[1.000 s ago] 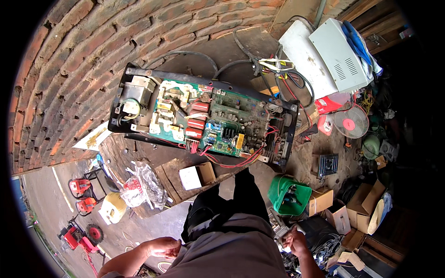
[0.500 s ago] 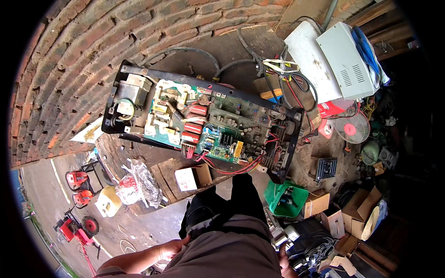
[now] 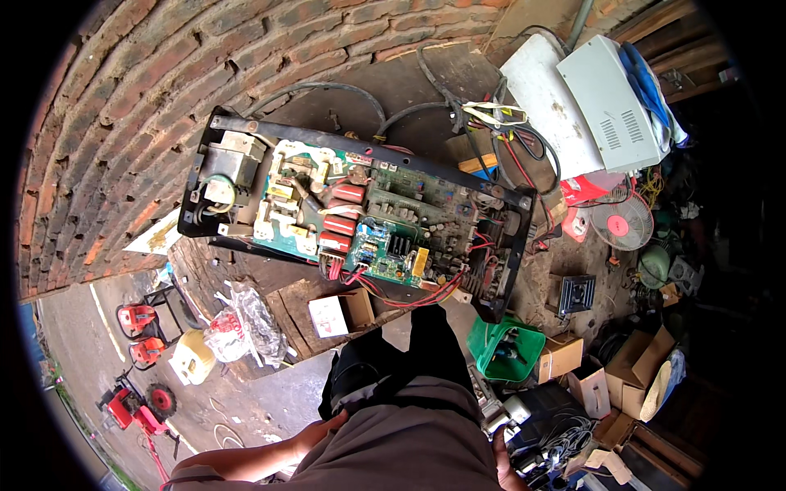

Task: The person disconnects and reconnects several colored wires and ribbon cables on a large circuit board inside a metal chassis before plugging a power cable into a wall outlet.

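Observation:
My left hand (image 3: 321, 434) rests against the left side of my brown shirt (image 3: 393, 446) at the waist. Its fingertips are partly hidden by the cloth. My right hand (image 3: 502, 458) hangs at the right side of the shirt, mostly hidden at the lower edge. Whether either hand grips anything cannot be made out. In front of me an opened electrical machine lies on a wooden bench, its black metal frame (image 3: 409, 170) tilted down to the right. Inside are a green circuit board (image 3: 385, 266), red cylindrical parts (image 3: 341, 222), a metal block (image 3: 233, 161) and red wires (image 3: 393, 301).
Cables (image 3: 524, 139) lie behind the machine, near a brick wall (image 3: 205, 57). A grey metal cover (image 3: 610, 106) and fan (image 3: 622, 221) stand right. A small box (image 3: 329, 317) and plastic bag (image 3: 246, 327) sit on the bench. A green bin (image 3: 524, 348) stands below right.
My left hand has shifted slightly right and up along the shirt. My right hand has barely moved, and the machine lies as before.

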Motion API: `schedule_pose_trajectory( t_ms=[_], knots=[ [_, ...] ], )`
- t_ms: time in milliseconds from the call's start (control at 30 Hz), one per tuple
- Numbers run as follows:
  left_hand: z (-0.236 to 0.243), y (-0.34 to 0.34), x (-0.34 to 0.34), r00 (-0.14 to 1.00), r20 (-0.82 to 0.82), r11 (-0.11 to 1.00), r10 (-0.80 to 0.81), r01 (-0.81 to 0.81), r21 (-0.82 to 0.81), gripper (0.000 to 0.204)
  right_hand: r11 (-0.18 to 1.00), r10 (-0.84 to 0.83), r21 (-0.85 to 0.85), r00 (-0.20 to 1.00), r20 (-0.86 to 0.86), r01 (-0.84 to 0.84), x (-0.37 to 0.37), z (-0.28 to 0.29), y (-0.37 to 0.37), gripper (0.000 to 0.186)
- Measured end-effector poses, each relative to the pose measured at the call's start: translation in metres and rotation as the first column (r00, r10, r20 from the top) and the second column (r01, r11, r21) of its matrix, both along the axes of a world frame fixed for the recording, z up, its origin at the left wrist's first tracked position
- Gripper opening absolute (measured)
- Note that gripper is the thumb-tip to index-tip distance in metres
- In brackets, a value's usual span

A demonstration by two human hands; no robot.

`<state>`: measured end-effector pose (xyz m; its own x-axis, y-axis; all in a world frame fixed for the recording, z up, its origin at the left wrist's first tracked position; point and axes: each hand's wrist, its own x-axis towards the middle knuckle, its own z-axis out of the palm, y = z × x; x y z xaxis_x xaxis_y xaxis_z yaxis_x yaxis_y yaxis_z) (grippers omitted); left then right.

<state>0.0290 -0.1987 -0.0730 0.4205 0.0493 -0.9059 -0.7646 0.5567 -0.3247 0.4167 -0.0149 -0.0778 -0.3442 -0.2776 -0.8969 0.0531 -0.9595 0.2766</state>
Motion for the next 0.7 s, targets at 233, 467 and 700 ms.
schedule_pose_trajectory(
  t_ms=[233, 467, 700],
  knots=[
    [-0.005, -0.005, 0.001, 1.0, -0.029, 1.0, 0.0, 0.0, 0.023, 0.061, 1.0, -0.007, -0.009, 1.0, 0.0, 0.007, -0.005, 0.003, 0.001, 0.086],
    [0.005, 0.005, -0.004, 0.999, -0.034, 1.0, 0.03, -0.03, 0.006, 0.06, 1.0, -0.019, -0.008, 1.0, -0.005, 0.019, -0.007, 0.004, 0.002, 0.085],
    [0.008, 0.009, -0.007, 0.999, -0.033, 1.0, 0.025, -0.025, -0.014, 0.059, 0.999, -0.033, -0.006, 0.999, -0.01, 0.033, -0.011, 0.005, 0.002, 0.084]
  ],
)
